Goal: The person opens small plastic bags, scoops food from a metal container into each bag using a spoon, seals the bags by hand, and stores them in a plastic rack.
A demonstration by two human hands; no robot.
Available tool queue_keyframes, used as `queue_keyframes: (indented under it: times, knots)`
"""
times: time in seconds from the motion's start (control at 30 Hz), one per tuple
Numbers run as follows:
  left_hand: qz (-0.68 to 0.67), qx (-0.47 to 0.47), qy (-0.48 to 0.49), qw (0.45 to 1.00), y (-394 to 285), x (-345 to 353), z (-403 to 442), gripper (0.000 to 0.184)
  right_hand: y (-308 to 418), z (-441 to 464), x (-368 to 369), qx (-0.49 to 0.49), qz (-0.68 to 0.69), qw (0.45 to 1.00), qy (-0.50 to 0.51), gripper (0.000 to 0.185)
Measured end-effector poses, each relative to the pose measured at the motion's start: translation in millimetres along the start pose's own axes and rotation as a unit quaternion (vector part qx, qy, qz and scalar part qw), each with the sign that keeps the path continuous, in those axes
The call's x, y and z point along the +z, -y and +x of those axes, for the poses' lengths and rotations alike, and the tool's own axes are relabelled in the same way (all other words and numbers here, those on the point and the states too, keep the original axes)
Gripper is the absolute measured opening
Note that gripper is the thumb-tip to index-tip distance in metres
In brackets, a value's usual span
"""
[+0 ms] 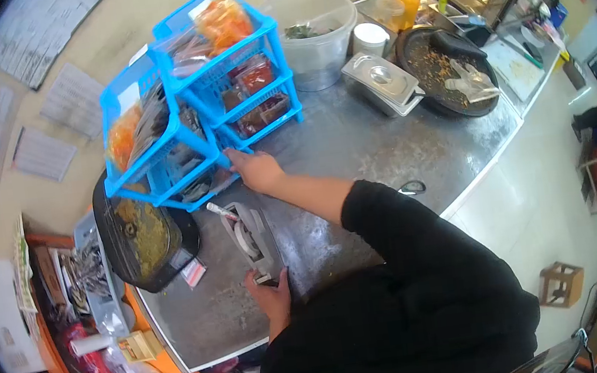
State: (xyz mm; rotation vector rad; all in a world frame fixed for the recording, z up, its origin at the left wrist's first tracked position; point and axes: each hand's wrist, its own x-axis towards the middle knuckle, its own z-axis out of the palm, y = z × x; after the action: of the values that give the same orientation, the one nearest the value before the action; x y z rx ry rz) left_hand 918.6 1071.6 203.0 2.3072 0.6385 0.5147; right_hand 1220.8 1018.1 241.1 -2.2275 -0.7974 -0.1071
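My left hand grips the near end of a grey tape dispenser on the metal table, thumb on one side and fingers on the other. A roll of tape sits in the dispenser, and a white marker-like stick lies against its far end. My right hand reaches forward to the lower corner of a blue stacking basket rack, its fingers closed at the edge and partly hidden. Packets fill the tiers, with an orange bag on top and dark red packs below.
A black lidded pan stands left of the rack. Behind are a clear bucket, a steel container and a dark round pan. Scissors lie near my right sleeve. A small red-and-white box lies left of the dispenser.
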Motion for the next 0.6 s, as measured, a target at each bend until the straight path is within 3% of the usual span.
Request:
queue_keyframes:
  times: [0.07,0.23,0.27,0.4,0.5,0.6]
  knots:
    - [-0.024,-0.025,0.014,0.999,8.9,1.1,2.8,0.075,-3.8,2.0,7.7,-0.041,-0.006,0.998,-0.049,0.047]
    - [-0.056,-0.051,0.021,0.997,28.9,9.7,1.3,0.076,7.1,26.4,-15.0,0.068,-0.096,0.993,0.019,0.02]
    - [-0.059,-0.052,0.022,0.997,31.1,10.2,1.0,0.076,11.4,30.0,-25.3,0.086,-0.106,0.99,0.046,0.018]
    - [-0.055,-0.045,0.009,0.997,6.1,2.1,2.1,0.073,1.9,15.7,-51.1,0.067,-0.051,0.996,-0.013,0.018]
    - [0.016,-0.05,0.001,0.999,-16.1,-4.3,2.4,0.072,-24.0,-11.3,-127.7,0.109,-0.103,0.987,-0.058,0.018]
    - [0.05,-0.022,-0.015,0.998,-5.5,2.2,-7.0,0.071,-93.9,-24.7,-206.4,0.162,-0.141,0.963,-0.161,0.02]
